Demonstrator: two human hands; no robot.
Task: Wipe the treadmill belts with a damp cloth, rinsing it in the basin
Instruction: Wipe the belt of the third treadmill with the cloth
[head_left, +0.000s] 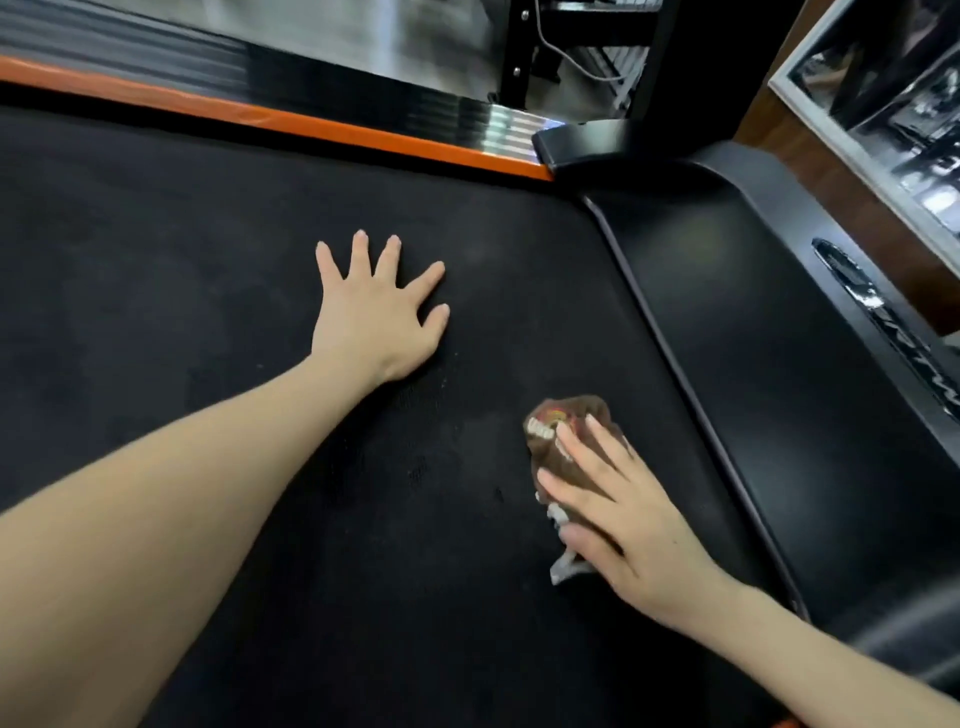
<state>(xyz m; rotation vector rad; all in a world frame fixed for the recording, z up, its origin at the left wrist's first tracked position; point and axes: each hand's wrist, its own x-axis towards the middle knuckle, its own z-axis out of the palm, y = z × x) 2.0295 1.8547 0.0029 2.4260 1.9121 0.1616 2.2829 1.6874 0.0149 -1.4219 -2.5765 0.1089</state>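
Your right hand (613, 514) lies flat on the crumpled brown cloth (566, 415), its fingers (602, 441) spread and nearly straight, pressing it onto the treadmill belt (208, 260) close to the black side cover (779, 364). Your left hand (374, 317) is braced on the belt further in, fingers splayed wide and holding nothing. Press through the palm so the whole wad bears down, and wipe in long overlapping strokes toward the orange edge strip (311, 127). The bunched cloth probably covers little, so flatten it. The basin is out of view.
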